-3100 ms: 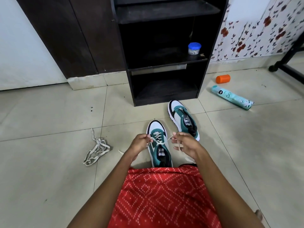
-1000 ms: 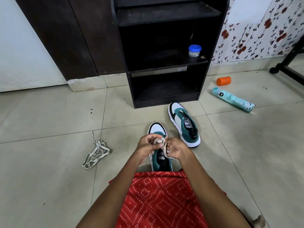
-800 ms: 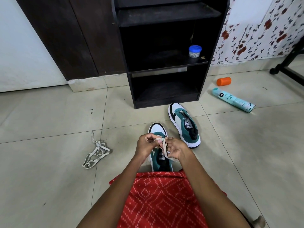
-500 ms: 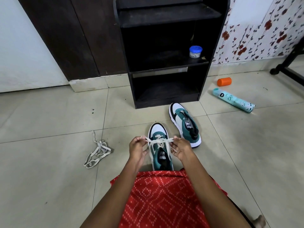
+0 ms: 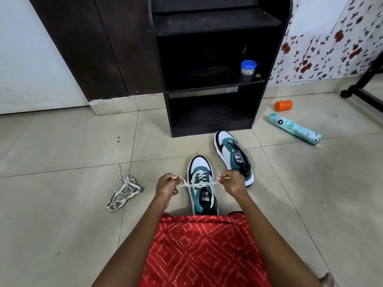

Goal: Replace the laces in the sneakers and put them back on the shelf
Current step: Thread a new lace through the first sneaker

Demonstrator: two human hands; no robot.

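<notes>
Large glossy beige floor tiles (image 5: 62,141), plain white wall (image 5: 24,59) at left, dark brown wooden panel (image 5: 93,48) beside it, pale tiled skirting (image 5: 116,102) below, black open wooden shelf unit (image 5: 217,21) against the panel, white wallpaper with red flowers (image 5: 331,48) at right, black furniture leg (image 5: 345,93) far right.

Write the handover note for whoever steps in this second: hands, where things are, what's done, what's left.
The left hand and right hand each pinch an end of the lace, drawn taut across the near sneaker.
The far sneaker stands on the floor before the shelf; a loose lace lies to the left.
Done: near sneaker laced through its eyelets.
Left: tie it, check the far sneaker's lacing, unclear here, shelve both.
</notes>
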